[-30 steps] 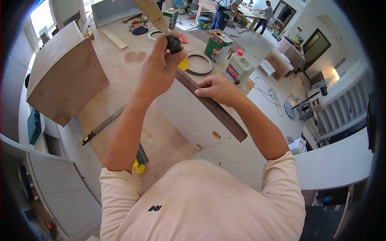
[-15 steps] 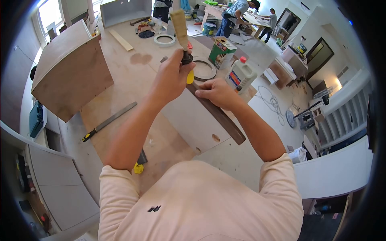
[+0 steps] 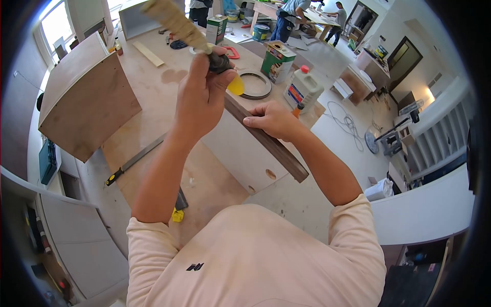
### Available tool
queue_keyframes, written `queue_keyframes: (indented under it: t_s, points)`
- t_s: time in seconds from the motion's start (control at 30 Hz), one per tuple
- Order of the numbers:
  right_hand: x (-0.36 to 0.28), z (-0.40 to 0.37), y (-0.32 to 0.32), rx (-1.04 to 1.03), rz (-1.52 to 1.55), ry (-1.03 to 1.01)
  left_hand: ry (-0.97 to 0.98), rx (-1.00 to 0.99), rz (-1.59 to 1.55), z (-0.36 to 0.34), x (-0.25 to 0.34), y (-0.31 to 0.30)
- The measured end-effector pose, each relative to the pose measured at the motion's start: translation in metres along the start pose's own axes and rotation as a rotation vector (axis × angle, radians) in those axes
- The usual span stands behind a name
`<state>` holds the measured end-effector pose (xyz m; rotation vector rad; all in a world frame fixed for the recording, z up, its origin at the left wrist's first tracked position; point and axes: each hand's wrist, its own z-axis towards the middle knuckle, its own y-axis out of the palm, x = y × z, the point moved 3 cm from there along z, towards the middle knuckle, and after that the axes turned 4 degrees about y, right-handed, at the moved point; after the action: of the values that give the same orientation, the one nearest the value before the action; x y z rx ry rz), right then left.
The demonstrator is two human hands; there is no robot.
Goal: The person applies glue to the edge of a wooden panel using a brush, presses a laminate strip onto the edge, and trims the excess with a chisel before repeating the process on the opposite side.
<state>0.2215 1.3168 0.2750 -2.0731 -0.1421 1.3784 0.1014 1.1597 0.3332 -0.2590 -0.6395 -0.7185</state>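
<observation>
My left hand [image 3: 199,100] is raised and closed around a hand tool with a black collar, a yellow end and a long tan, ribbed upper part [image 3: 176,23]. That tan part is blurred and points up and left. My right hand [image 3: 272,121] grips a dark brown wooden strip [image 3: 279,153], thumb on top and fingers over the far side. The strip slants along the edge of a white panel [image 3: 245,153] that has round holes near its close end. The yellow end of the tool [image 3: 236,86] shows just above the strip's upper end.
A file [image 3: 135,158] lies left on the workbench [image 3: 123,176], near a curved wooden cabinet [image 3: 92,102]. Beyond my right hand stand a white jug [image 3: 303,89], a green tin [image 3: 277,62] and a ring of edging [image 3: 255,85]. People work at a far table [image 3: 317,23].
My left hand has moved left and slightly up, tilting the tool's tan part leftward. My right hand keeps its grip on the strip. The view has shifted slightly.
</observation>
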Motion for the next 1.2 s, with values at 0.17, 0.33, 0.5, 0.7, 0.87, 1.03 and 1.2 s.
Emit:
queue_keyframes:
  t_s: [0.17,0.33,0.5,0.7,0.87,1.03,1.2]
  points:
    - [0.003,0.002,-0.003,0.012,0.017,-0.013,-0.053,-0.2,0.182,-0.014,-0.031,0.016]
    - [-0.004,-0.01,-0.003,0.019,0.028,0.034,-0.086,-0.208,0.161,-0.016,-0.028,0.017]
    - [0.001,-0.007,-0.005,0.051,-0.01,0.018,-0.083,-0.129,0.05,-0.012,-0.029,0.015]
    - [0.006,-0.01,-0.005,0.024,-0.004,0.014,-0.116,-0.116,0.158,-0.003,-0.03,0.008]
    - [0.001,-0.019,-0.004,0.025,-0.035,0.048,-0.165,-0.2,0.245,-0.005,-0.034,0.008]
    - [0.0,-0.027,-0.006,0.003,-0.078,0.077,-0.099,-0.199,0.108,-0.013,-0.021,0.023]
    - [0.007,-0.026,-0.008,-0.009,0.006,0.065,-0.025,-0.116,-0.006,-0.014,-0.018,0.024]
